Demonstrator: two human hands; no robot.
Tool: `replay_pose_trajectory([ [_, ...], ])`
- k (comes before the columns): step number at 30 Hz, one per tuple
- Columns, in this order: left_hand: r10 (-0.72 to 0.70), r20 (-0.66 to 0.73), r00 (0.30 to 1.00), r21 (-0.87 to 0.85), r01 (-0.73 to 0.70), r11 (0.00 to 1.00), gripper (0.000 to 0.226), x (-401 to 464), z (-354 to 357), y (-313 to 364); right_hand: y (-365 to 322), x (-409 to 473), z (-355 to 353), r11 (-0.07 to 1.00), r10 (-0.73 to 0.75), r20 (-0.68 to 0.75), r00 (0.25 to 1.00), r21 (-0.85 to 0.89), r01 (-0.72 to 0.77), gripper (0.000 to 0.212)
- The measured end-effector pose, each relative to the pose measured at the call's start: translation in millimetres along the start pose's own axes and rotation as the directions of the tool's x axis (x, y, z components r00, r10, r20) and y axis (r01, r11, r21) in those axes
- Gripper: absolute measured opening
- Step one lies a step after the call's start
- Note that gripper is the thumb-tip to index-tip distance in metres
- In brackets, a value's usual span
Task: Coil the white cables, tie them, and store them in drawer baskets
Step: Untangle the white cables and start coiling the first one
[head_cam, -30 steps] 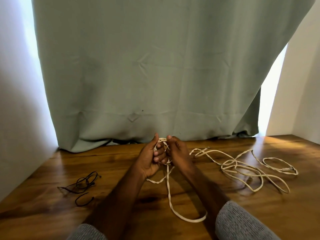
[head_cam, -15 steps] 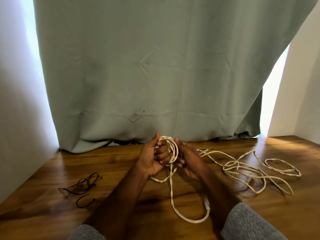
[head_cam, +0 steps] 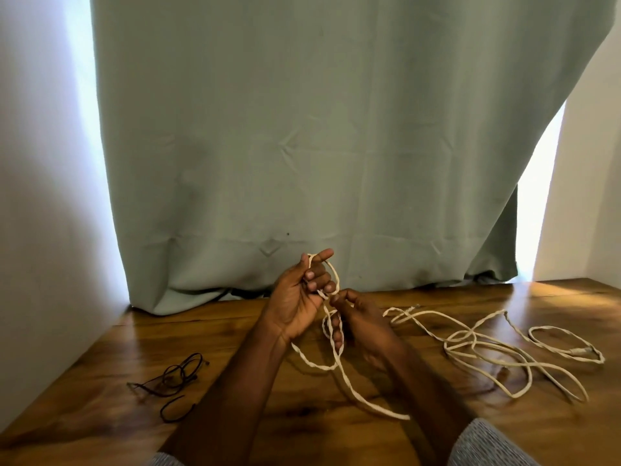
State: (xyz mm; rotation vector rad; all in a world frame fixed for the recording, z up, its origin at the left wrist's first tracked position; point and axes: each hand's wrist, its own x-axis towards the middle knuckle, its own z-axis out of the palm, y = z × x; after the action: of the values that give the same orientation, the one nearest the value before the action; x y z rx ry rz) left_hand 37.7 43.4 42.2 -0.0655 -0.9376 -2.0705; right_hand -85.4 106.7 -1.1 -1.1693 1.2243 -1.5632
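At the centre of the frame the left hand (head_cam: 299,297) holds a small loop of white cable (head_cam: 477,344), fingers curled round it. Just below, the right hand (head_cam: 359,324) pinches the strand. The rest sprawls loose over the wooden table (head_cam: 100,358) at right; thin black ties (head_cam: 171,375) lie lower left.

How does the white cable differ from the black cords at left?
The white cable is pale, long and partly lifted, looped round the left hand and pinched by the right hand; the black cords are dark, thin, short and untouched. The white cable sprawls rightward; the black cords sit in a small bunch. Both lie on the table.
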Motion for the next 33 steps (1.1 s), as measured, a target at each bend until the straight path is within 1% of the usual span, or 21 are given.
replay_pose_trajectory([
  [2, 0.000, 0.009, 1.000, 0.018, 0.000, 1.000, 0.044, 0.9, 6.0, 0.6, 1.1, 1.1, -0.5, 0.998, 0.014, -0.015, 1.000, -0.067, -0.015, 0.022],
  [4, 0.005, 0.033, 0.999, 0.043, -0.006, 0.999, 0.044, 2.6, 13.2, 3.3, 0.1, 1.3, -2.7, 0.993, 0.010, -0.042, 0.999, -0.119, -0.015, 0.033],
  [5, 0.006, 0.043, 0.999, 0.054, -0.008, 0.999, 0.043, 2.9, 15.4, 5.6, -1.6, 0.1, -3.2, 0.992, 0.010, -0.043, 0.999, -0.126, -0.015, 0.038],
  [7, 0.015, 0.043, 0.999, 0.076, -0.018, 0.997, 0.043, 3.1, 14.5, 10.8, -5.0, -3.0, -2.6, 0.989, 0.010, -0.023, 1.000, -0.145, -0.013, 0.041],
  [9, 0.030, 0.033, 0.999, 0.082, -0.033, 0.996, 0.045, 2.9, 9.6, 18.0, -5.3, -3.4, -2.1, 0.979, 0.007, -0.009, 1.000, -0.202, -0.009, 0.036],
  [12, 0.088, 0.028, 0.996, 0.061, -0.090, 0.994, 0.049, 2.7, 3.8, 33.5, -2.8, -1.2, -5.7, 0.950, -0.062, 0.021, 0.998, -0.304, 0.065, 0.014],
  [13, 0.122, 0.026, 0.992, 0.054, -0.124, 0.991, 0.048, 2.6, 1.9, 38.4, -0.8, -0.9, -7.2, 0.935, -0.089, 0.036, 0.995, -0.342, 0.096, 0.022],
  [15, 0.196, 0.006, 0.980, 0.033, -0.197, 0.980, 0.045, 3.4, -4.6, 43.6, 2.3, -3.9, -6.5, 0.909, -0.121, 0.090, 0.989, -0.390, 0.147, 0.044],
  [16, 0.227, -0.013, 0.974, 0.031, -0.226, 0.974, 0.044, 4.5, -9.0, 43.2, 3.7, -5.4, -4.0, 0.902, -0.129, 0.128, 0.983, -0.396, 0.170, 0.049],
  [18, 0.276, -0.068, 0.959, 0.082, -0.270, 0.959, 0.037, 7.5, -17.6, 37.3, 5.7, -7.3, 1.9, 0.892, -0.125, 0.222, 0.967, -0.402, 0.207, 0.054],
  [20, 0.310, -0.133, 0.941, 0.185, -0.284, 0.941, 0.024, 10.0, -23.6, 28.7, 6.6, -10.5, 7.5, 0.901, -0.105, 0.302, 0.947, -0.375, 0.220, 0.055],
  [21, 0.323, -0.166, 0.932, 0.247, -0.277, 0.928, 0.020, 10.1, -25.8, 24.8, 6.9, -12.7, 9.5, 0.910, -0.095, 0.331, 0.939, -0.353, 0.217, 0.052],
  [23, 0.351, -0.224, 0.909, 0.409, -0.240, 0.881, 0.018, 9.3, -32.9, 18.2, 2.2, -19.8, 12.0, 0.941, -0.076, 0.354, 0.932, -0.285, 0.185, 0.033],
  [24, 0.370, -0.241, 0.897, 0.500, -0.212, 0.840, 0.019, 7.9, -36.5, 15.5, -0.4, -22.6, 12.5, 0.950, -0.060, 0.354, 0.933, -0.266, 0.162, 0.023],
  [25, 0.384, -0.247, 0.889, 0.588, -0.178, 0.789, 0.021, 6.7, -40.5, 12.9, -2.3, -23.6, 12.3, 0.958, -0.044, 0.351, 0.935, -0.252, 0.140, 0.021],
  [26, 0.396, -0.235, 0.888, 0.667, -0.149, 0.730, 0.023, 5.0, -43.1, 9.8, -4.1, -23.5, 12.6, 0.967, -0.033, 0.349, 0.937, -0.224, 0.118, 0.023],
  [28, 0.407, -0.184, 0.895, 0.791, -0.111, 0.601, 0.023, 1.2, -45.8, 1.1, -6.2, -23.3, 12.8, 0.991, -0.037, 0.350, 0.936, -0.106, 0.079, 0.025],
  [30, 0.384, -0.124, 0.915, 0.871, -0.085, 0.485, 0.023, -2.0, -49.7, -8.8, -6.0, -21.8, 12.6, 0.998, -0.056, 0.336, 0.940, 0.022, 0.051, 0.023],
  [31, 0.344, -0.080, 0.935, 0.890, -0.088, 0.446, 0.024, -4.3, -51.7, -13.8, -6.6, -21.2, 12.9, 0.997, -0.057, 0.323, 0.945, 0.062, 0.039, 0.024],
  [33, 0.254, 0.031, 0.967, 0.904, -0.136, 0.405, 0.029, -8.1, -57.0, -22.6, -9.7, -19.2, 12.5, 0.993, -0.066, 0.292, 0.954, 0.111, 0.035, 0.023],
])
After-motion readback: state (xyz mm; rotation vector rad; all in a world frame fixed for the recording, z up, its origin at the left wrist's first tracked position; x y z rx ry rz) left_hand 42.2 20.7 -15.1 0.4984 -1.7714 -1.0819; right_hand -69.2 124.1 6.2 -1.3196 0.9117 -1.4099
